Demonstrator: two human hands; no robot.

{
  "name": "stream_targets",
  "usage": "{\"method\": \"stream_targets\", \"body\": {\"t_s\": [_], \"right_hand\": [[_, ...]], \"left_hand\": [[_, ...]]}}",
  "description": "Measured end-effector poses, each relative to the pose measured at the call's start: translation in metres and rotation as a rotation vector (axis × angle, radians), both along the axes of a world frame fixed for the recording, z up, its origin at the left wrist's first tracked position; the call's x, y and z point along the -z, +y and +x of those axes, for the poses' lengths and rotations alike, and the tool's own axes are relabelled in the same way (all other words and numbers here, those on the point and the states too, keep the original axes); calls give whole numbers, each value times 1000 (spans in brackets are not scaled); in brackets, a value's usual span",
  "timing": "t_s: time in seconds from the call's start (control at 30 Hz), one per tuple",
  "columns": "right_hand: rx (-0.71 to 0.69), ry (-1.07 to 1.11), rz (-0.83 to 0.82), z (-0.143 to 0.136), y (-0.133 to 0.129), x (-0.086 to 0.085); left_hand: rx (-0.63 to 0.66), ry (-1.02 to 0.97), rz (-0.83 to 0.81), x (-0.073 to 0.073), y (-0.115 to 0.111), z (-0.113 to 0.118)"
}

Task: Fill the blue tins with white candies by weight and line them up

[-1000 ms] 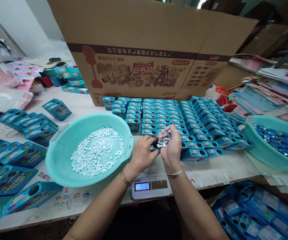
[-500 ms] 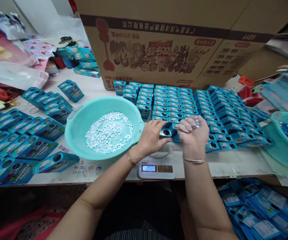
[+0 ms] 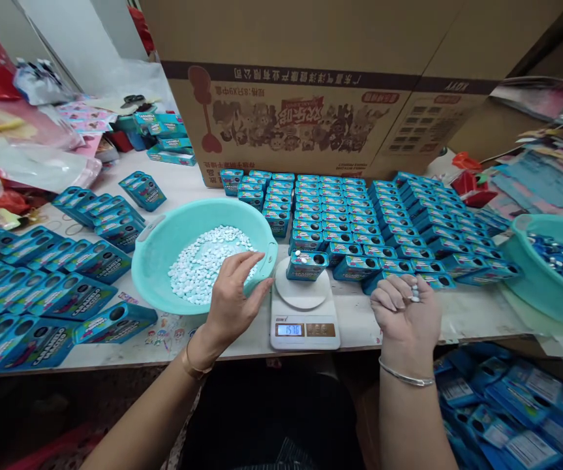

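Observation:
A small blue candy box (image 3: 307, 266) stands on the round plate of a white digital scale (image 3: 281, 341), whose lit display seems to read 157.6. A couple of pale candies show at the box's top left. Just left of the scale, my left hand (image 3: 236, 297) is held with fingers and thumb apart and nothing between them, over the near right rim of a turquoise basin (image 3: 151, 281). Many pale candies (image 3: 197, 261) lie in that basin. My right hand (image 3: 406, 310), palm up and fingers curled, holds a few white candies right of the scale.
Rows of blue boxes (image 3: 334, 215) stand behind the scale, with more boxes (image 3: 41, 281) at left. A large cardboard carton (image 3: 291, 117) rises behind them. At right sits another turquoise basin (image 3: 530, 277) with blue wrapped pieces. Blue cartons (image 3: 511, 398) lie below the table edge.
My left hand has let go of the box on the scale and moved left toward the basin. My right hand has moved right and down, still curled around candies. The display reading has changed.

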State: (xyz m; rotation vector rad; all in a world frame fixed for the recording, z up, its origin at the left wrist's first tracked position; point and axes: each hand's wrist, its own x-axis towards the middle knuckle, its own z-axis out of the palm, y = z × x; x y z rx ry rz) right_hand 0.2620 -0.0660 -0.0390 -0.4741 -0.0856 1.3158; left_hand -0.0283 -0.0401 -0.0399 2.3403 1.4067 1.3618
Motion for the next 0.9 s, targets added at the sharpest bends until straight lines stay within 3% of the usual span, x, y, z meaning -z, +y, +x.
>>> {"method": "stream_targets", "body": {"t_s": [0.27, 0.67, 0.9], "right_hand": [[-16, 62, 33, 9, -5, 6], [-9, 93, 42, 13, -1, 17], [1, 125, 10, 15, 2, 20]], "left_hand": [[31, 227, 72, 10, 10, 26], [35, 455, 47, 21, 17, 43], [29, 430, 55, 16, 23, 51]]}}
